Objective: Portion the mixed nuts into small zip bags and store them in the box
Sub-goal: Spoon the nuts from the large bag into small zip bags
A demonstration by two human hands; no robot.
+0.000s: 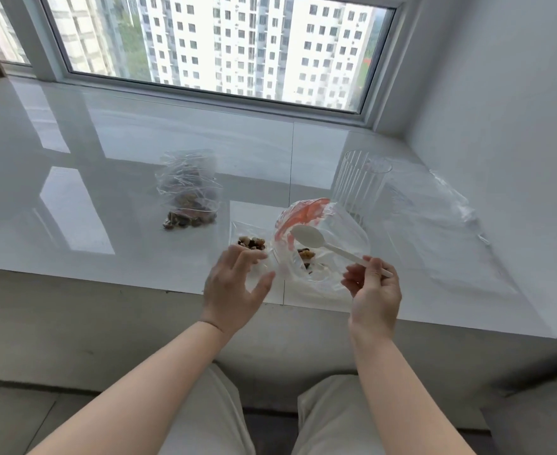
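Spoon [323,243], white plastic, is sitting in the right hand [374,290], handle pinched between thumb and curled fingers, bowl looking empty and hovering over the mouth of the red-strip zip bag [316,238]. Taking that bag as landmark: it is standing open near the front edge of the glossy white sill [106,159], a few mixed nuts [306,255] lying inside at its bottom. Left hand [234,287] is reaching in just left of the bag, fingers spread and relaxed, gripping nothing that can be made out; fingertips are overlapping the small bag beside it, contact uncertain. That second small zip bag [249,239] is lying flat immediately left of the landmark bag, holding a little cluster of nuts. Further left and behind, well apart, a larger crumpled clear supply bag [188,192] is slumping on the sill with more nuts pooled at its base. Just behind and right of the landmark bag a clear ribbed plastic container [359,182] is standing upright; whether this is the storage box cannot be told. Right of the landmark bag, loose clear plastic sheets or bags [441,218] are spreading toward the wall. Window [218,44] is running behind everything, showing apartment blocks. Person's light trousers [326,421] are showing below the sill edge.
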